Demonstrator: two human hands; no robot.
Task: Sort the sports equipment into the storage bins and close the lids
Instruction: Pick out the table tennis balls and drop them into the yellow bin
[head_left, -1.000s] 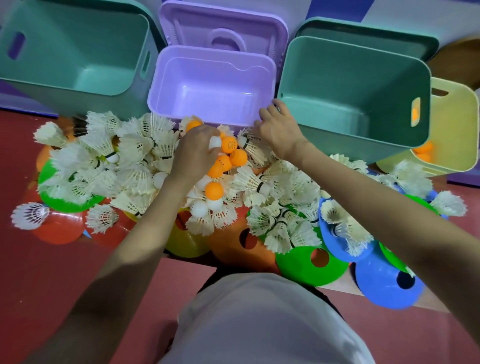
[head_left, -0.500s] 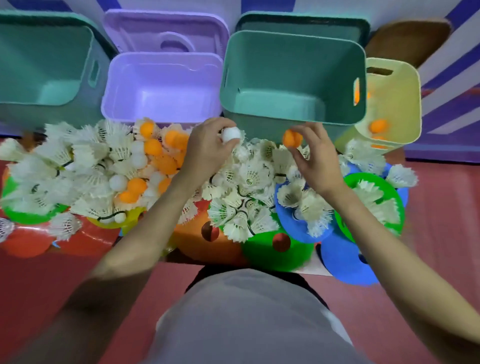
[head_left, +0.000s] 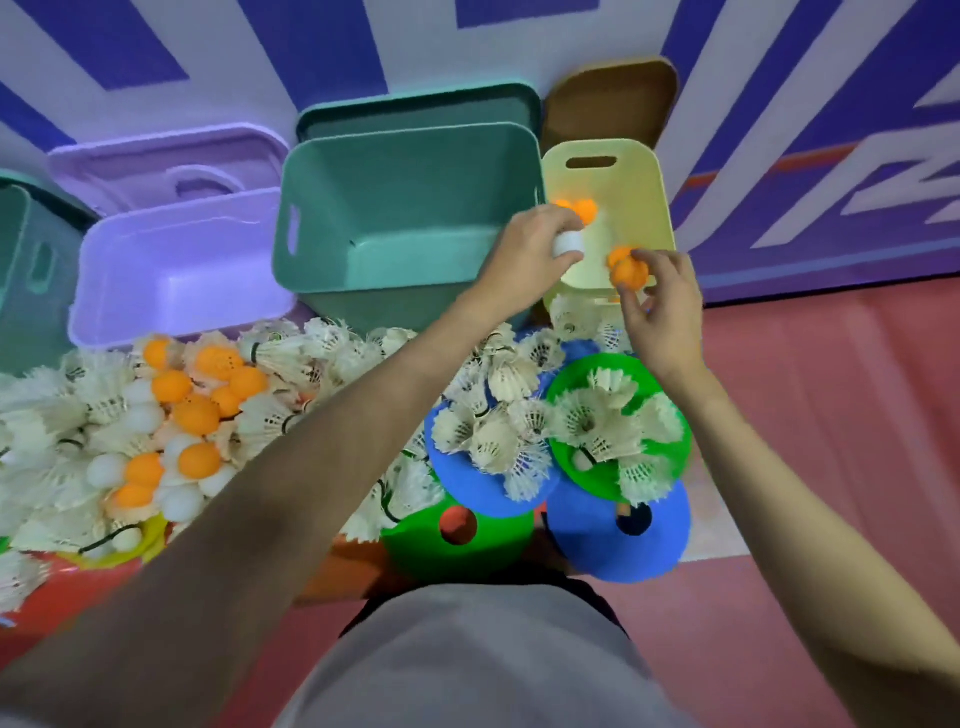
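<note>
Left hand curled round a white ball, right hand pinching an orange ball at the fingertips, both poised over the mouth of the yellow bin at the far right. Now sweeping from the left: sliver of a teal bin at the far left edge, then the lilac bin with its lid propped behind, nothing showing inside. Nearer, a heap of shuttlecocks with a cluster of orange and white balls nested on top. Next along, the big teal bin, bare inside too, lid standing behind. Then the yellow bin, a few orange balls already lying in it. In front of that, blue and green flat cones stacked under more shuttlecocks. Looks like very early going, most of the pile unsorted, no lid on. Risks from here: the yellow bin seems tipped toward the pile, so a ball let go too near its lip could well roll or bounce straight back out; two releases at once could knock one ball wide onto the red floor; light balls, lively bounce, so a low, gentle drop would be the safe call.
</note>
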